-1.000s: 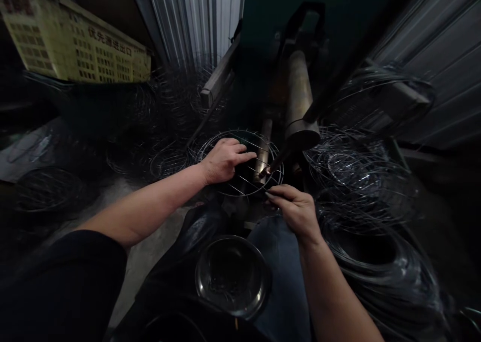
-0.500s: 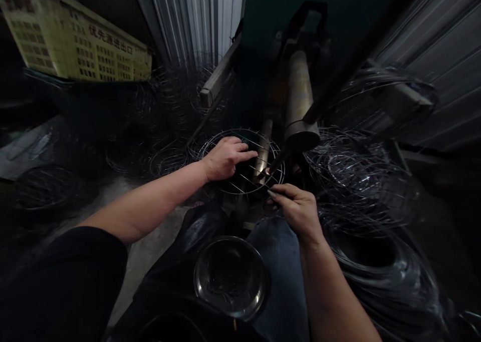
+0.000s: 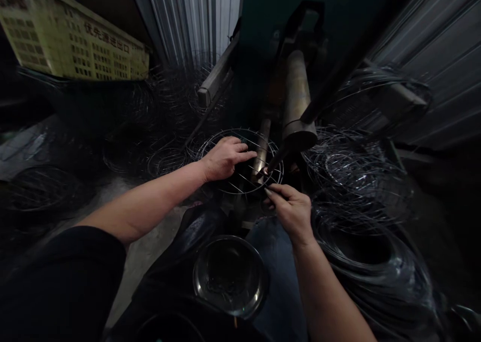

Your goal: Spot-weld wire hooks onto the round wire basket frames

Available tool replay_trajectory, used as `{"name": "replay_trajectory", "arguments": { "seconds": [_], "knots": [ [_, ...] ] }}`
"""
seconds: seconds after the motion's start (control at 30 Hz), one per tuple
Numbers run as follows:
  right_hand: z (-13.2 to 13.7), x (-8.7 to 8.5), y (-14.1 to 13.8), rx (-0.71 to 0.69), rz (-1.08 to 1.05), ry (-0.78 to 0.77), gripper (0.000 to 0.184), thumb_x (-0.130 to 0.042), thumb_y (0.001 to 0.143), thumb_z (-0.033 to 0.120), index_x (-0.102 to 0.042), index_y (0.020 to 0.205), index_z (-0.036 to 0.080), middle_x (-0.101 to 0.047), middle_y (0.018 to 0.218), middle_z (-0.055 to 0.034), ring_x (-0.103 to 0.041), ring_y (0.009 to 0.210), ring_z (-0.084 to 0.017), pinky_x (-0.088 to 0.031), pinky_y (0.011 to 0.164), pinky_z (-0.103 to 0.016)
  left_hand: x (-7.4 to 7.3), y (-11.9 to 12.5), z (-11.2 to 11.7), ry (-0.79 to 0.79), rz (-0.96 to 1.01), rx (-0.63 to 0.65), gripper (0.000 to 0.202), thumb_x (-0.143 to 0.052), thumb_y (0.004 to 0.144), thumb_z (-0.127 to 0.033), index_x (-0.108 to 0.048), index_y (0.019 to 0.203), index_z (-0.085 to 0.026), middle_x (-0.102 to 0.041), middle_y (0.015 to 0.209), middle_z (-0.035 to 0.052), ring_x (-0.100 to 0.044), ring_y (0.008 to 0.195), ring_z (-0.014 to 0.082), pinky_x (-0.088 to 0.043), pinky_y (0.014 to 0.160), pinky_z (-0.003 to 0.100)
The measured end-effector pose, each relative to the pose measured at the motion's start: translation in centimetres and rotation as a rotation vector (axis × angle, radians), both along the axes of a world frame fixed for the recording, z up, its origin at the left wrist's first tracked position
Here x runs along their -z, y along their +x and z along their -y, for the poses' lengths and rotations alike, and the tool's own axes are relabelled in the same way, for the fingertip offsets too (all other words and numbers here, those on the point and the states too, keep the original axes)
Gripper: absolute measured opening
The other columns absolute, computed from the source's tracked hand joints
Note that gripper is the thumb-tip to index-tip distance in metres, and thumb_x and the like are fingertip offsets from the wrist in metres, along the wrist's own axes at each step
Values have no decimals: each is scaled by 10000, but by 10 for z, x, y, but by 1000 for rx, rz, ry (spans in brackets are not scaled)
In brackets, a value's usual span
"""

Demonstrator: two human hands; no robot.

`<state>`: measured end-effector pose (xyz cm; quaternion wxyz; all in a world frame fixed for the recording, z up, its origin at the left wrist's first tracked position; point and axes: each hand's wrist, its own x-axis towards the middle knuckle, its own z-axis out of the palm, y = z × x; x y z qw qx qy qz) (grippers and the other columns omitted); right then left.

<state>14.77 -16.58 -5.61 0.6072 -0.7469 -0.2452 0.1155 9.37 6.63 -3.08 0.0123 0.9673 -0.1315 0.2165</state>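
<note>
A round wire rack with thin parallel bars lies under the electrodes of a spot welder. My left hand is closed over its left part, index finger stretched along the bars toward the lower brass-coloured electrode. The dark upper electrode arm slants down to the rack's right side, where its tip meets the lower one. By the front right rim, my right hand pinches thumb against forefinger; whatever sits in the pinch is too small and dark to name. A shiny metal bowl with small pieces inside rests at my lap.
Tangled wire racks are heaped to the right, above a thick coil of wire. A yellow crate stands at the back left. The welder's thick cylinder juts forward above the work. More wire racks lie far left.
My right hand has shifted slightly left, with its pinch now close against the rack's rim. My left hand and the rack stay nearly where they were. The view has turned a little.
</note>
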Motion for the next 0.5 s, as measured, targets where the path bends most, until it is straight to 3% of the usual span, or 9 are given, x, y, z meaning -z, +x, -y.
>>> {"name": "replay_trajectory", "arguments": {
  "seconds": [0.2, 0.5],
  "knots": [
    [-2, -2, 3, -16, 11, 97, 113, -727, 721, 288, -752, 779, 194, -651, 676, -2, -610, 498, -117, -478, 445, -221, -6, 7, -5, 10, -28, 32, 552, -502, 749, -36, -599, 1272, -180, -656, 1077, 103, -540, 938, 220, -456, 841, 371],
    [-6, -4, 9, 30, -36, 103, 116, -736, 682, 286, -742, 739, 185, -656, 643, -2, -622, 487, -122, -474, 426, -210, 0, 20, -11, -34, -64, 65, 557, -501, 746, -49, -595, 1279, -177, -660, 1065, 112, -556, 953, 215, -472, 839, 358]
  ]
}}
